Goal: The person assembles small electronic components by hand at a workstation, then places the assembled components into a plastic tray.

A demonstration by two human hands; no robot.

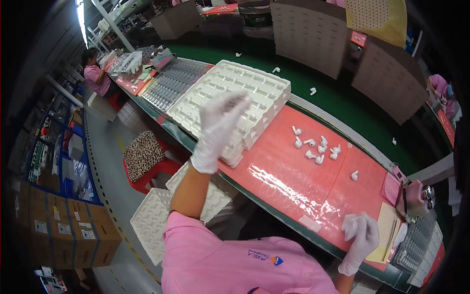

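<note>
Presently, the gloved left hand (219, 128) hovers blurred above the stacked white moulded trays (264, 90) at the red mat's (279, 166) left end; whether it pinches anything cannot be told. The gloved right hand (361, 236) rests at the mat's near right edge, fingers loosely curled around something white. Small white plastic parts (316, 148) lie clustered mid-mat, well apart from both hands.
</note>
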